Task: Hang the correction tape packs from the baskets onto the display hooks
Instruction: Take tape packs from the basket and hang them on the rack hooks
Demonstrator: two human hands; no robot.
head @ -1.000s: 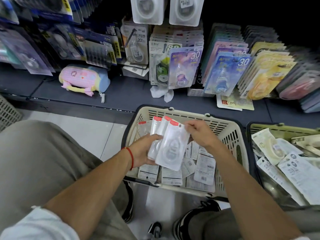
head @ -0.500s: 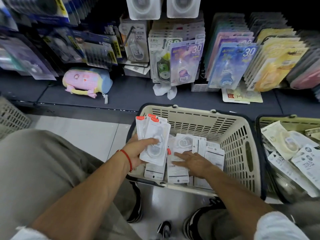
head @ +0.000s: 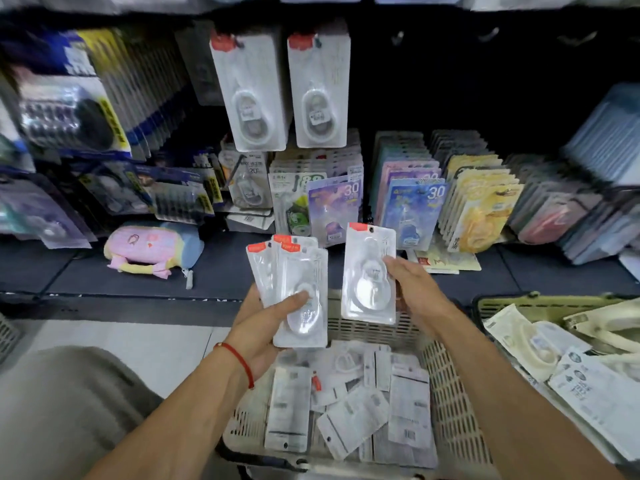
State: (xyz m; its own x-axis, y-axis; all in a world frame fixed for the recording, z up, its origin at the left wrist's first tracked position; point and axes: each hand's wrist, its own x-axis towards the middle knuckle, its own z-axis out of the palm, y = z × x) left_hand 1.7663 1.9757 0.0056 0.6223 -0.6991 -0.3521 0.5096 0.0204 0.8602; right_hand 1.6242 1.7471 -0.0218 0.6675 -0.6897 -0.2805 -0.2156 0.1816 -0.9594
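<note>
A pink and blue plush pouch point(head: 152, 249) lies on the dark shelf point(head: 221, 268), left of the fingers; yellow blister cards point(head: 485, 206) stand upper right.

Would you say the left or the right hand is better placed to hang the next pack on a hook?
Probably the right hand: it holds a single pack upright, hole uppermost, below the hanging packs. The left hand grips a stack of packs.

The left hand point(head: 258, 327) grips a fan of packs point(head: 298, 289); the right hand point(head: 412, 289) holds one pack point(head: 369, 275) above the basket point(head: 453, 410).
</note>
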